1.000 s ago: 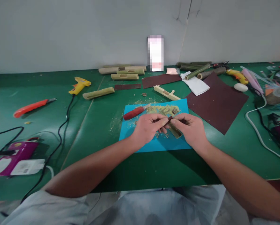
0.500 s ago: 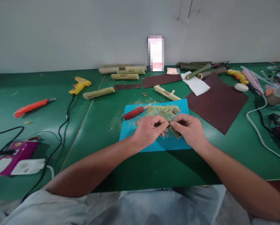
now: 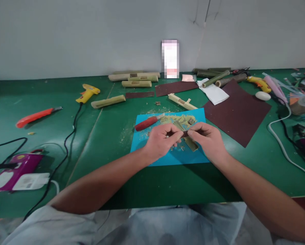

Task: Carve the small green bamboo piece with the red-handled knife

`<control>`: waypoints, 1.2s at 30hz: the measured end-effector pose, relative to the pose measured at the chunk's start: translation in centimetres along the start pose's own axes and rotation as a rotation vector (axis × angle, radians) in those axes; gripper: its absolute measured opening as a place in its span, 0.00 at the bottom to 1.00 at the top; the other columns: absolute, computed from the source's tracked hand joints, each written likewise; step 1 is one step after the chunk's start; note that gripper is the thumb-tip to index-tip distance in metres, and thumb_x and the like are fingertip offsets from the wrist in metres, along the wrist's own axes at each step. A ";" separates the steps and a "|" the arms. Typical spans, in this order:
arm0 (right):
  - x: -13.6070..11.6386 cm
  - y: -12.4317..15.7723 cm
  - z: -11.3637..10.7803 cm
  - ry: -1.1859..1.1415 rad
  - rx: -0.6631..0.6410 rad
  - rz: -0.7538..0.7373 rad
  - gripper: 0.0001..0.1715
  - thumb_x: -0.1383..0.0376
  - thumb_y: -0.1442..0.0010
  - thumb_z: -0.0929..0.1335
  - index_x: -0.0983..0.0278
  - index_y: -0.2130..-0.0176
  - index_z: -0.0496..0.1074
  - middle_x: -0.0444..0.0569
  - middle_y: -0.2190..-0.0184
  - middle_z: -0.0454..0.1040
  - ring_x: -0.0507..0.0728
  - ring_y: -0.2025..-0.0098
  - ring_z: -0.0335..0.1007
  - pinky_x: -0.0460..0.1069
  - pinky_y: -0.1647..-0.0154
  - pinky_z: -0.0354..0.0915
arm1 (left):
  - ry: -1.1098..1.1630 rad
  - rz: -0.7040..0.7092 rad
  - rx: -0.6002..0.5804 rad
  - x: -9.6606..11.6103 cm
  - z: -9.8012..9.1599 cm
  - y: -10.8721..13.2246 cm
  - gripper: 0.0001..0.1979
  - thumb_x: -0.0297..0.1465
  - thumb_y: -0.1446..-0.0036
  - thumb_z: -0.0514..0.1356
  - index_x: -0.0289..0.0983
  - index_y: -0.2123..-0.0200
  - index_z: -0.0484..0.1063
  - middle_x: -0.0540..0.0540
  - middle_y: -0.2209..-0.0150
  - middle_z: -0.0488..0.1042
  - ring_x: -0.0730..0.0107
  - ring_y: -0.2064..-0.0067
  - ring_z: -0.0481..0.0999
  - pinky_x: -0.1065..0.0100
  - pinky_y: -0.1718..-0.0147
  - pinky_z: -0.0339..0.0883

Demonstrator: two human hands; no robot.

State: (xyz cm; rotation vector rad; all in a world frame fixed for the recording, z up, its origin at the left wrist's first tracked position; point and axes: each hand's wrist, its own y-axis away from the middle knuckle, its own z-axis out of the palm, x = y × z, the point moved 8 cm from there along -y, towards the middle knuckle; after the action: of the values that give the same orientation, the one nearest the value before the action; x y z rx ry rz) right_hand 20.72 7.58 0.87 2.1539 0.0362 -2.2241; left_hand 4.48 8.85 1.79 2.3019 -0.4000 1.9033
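Note:
Both my hands meet over a blue mat (image 3: 144,144) on the green table. My left hand (image 3: 161,141) is curled, its fingertips pinching one end of a small dark brown strip (image 3: 185,133). My right hand (image 3: 208,141) pinches the strip's other end. Under the hands a flat bamboo slat (image 3: 192,144) lies on the mat among pale shavings (image 3: 176,119). A red-handled knife (image 3: 147,123) rests on the mat's far left corner, just beyond my left hand.
Brown sandpaper sheets (image 3: 235,112) lie to the right, cut bamboo tubes (image 3: 135,80) at the back. A yellow glue gun (image 3: 87,92) and an orange cutter (image 3: 34,116) lie left. Cables (image 3: 65,143) and a purple box (image 3: 11,172) sit near the front left edge.
My hands have shifted slightly over the mat, and the pinched ends of the dark strip have moved a little apart and back; nothing else on the table moved.

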 end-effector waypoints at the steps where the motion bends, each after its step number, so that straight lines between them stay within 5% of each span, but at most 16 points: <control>1: -0.2 0.0 -0.1 0.015 0.004 -0.032 0.12 0.57 0.46 0.74 0.59 0.74 0.72 0.39 0.79 0.67 0.49 0.77 0.58 0.48 0.76 0.56 | 0.018 -0.002 -0.022 0.0 0.3 0.0 0.08 0.34 0.41 0.65 0.38 0.71 0.75 0.50 0.75 0.78 0.74 0.76 0.76 0.72 0.76 0.71; 7: -1.1 0.3 -0.2 0.091 0.011 -0.137 0.13 0.57 0.42 0.72 0.60 0.75 0.71 0.40 0.78 0.69 0.50 0.75 0.62 0.48 0.74 0.59 | 0.115 -0.036 -0.127 -0.1 1.5 -0.2 0.11 0.35 0.40 0.65 0.37 0.56 0.80 0.49 0.72 0.79 0.74 0.78 0.76 0.72 0.78 0.71; 13: -1.5 -0.2 -0.6 0.677 0.028 -0.178 0.19 0.51 0.41 0.72 0.62 0.57 0.77 0.46 0.66 0.77 0.53 0.71 0.66 0.50 0.69 0.62 | -0.185 0.106 0.169 0.4 -4.0 -2.4 0.09 0.33 0.38 0.63 0.39 0.58 0.83 0.48 0.69 0.81 0.75 0.73 0.76 0.74 0.74 0.70; 16: -1.3 0.1 -0.2 1.049 -0.006 -0.149 0.21 0.50 0.41 0.73 0.62 0.55 0.77 0.50 0.59 0.78 0.56 0.66 0.70 0.51 0.67 0.60 | -0.273 0.084 0.173 -0.5 -5.2 -3.3 0.09 0.32 0.40 0.65 0.38 0.58 0.84 0.49 0.73 0.79 0.74 0.72 0.76 0.73 0.73 0.70; 22: -0.2 0.8 1.1 1.371 -0.157 0.002 0.15 0.53 0.34 0.67 0.61 0.62 0.75 0.50 0.62 0.79 0.57 0.64 0.73 0.51 0.72 0.51 | -0.323 0.110 0.092 -1.5 -4.0 -3.2 0.11 0.34 0.39 0.65 0.38 0.55 0.83 0.46 0.65 0.83 0.70 0.68 0.79 0.69 0.67 0.74; 28: 0.2 0.7 1.5 1.379 -0.210 0.054 0.15 0.56 0.31 0.64 0.62 0.61 0.74 0.52 0.63 0.78 0.57 0.64 0.73 0.52 0.71 0.51 | -0.475 0.302 0.036 -1.8 -2.6 -3.4 0.09 0.33 0.36 0.65 0.40 0.55 0.82 0.45 0.56 0.84 0.63 0.55 0.82 0.62 0.55 0.76; 36: 0.4 0.9 1.6 1.388 -0.202 0.040 0.14 0.56 0.32 0.64 0.62 0.60 0.74 0.51 0.62 0.78 0.57 0.65 0.72 0.52 0.72 0.49 | -0.631 0.471 -0.063 -1.6 -2.0 -3.0 0.09 0.31 0.34 0.63 0.37 0.52 0.79 0.44 0.57 0.83 0.63 0.56 0.82 0.61 0.54 0.77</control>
State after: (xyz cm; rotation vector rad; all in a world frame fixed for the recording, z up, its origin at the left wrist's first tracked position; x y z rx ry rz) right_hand 19.11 6.61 0.51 2.9415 0.2306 -0.3068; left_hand 3.16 12.42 0.80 2.9109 -1.1315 1.2055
